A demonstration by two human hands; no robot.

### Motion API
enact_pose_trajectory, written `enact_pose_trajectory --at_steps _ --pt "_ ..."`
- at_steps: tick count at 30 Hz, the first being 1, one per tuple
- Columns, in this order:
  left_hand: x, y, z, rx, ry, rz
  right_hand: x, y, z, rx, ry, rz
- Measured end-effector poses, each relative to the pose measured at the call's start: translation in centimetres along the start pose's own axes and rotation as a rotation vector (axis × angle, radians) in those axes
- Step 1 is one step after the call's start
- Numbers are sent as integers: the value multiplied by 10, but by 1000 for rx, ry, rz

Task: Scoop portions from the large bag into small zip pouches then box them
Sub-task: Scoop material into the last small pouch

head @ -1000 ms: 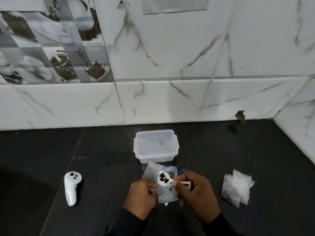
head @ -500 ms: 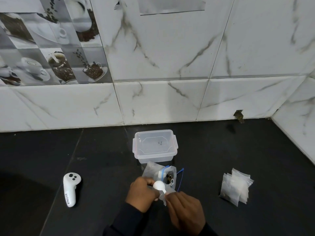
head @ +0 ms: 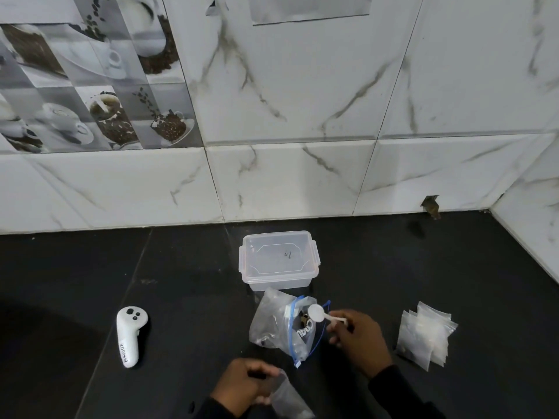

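Nearest the camera, the left hand [head: 246, 385] pinches a small clear zip pouch [head: 287, 399] by its upper edge, its grip clenched on the film; whether the mouth is held apart is hard to tell. Just beyond, the right hand [head: 360, 338] grasps the handle of a white plastic scoop [head: 322, 314], whose bowl hangs at the open mouth of the large zip bag [head: 282, 325] — a clear bag with a blue seal strip, lying on the dark surface [head: 187, 297] with dark pieces visible inside. The step in hand looks like the scooping itself: the bowl appears empty and has yet to dip in. The next move calls for sinking the scoop into the pieces, lifting it level, and bringing it over the pouch, which likely needs its mouth spread wide first. To the right lies a stack of spare pouches [head: 425, 335]; to the left, well apart, a white handheld controller [head: 130, 338]. Farther back, just behind the bag, sits the clear lidded box [head: 278, 260], shut, before the marble-tiled wall [head: 287, 116].
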State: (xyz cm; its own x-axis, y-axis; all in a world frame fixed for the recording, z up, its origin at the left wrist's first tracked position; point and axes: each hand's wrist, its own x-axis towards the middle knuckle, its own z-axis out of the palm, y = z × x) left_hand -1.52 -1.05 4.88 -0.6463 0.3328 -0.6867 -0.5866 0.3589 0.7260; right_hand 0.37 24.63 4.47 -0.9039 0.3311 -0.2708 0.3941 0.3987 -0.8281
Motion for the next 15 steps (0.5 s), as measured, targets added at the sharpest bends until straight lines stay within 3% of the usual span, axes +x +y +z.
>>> enact_pose_trajectory --at_steps 3,7,15 --pt "10 2 20 -148 -89 -4 10 7 14 -368 -124 -203" --pt "26 9 43 -271 -40 10 24 8 29 -718 -148 -381" --pt "38 26 52 -386 43 -58 36 21 39 -895 -27 -491"
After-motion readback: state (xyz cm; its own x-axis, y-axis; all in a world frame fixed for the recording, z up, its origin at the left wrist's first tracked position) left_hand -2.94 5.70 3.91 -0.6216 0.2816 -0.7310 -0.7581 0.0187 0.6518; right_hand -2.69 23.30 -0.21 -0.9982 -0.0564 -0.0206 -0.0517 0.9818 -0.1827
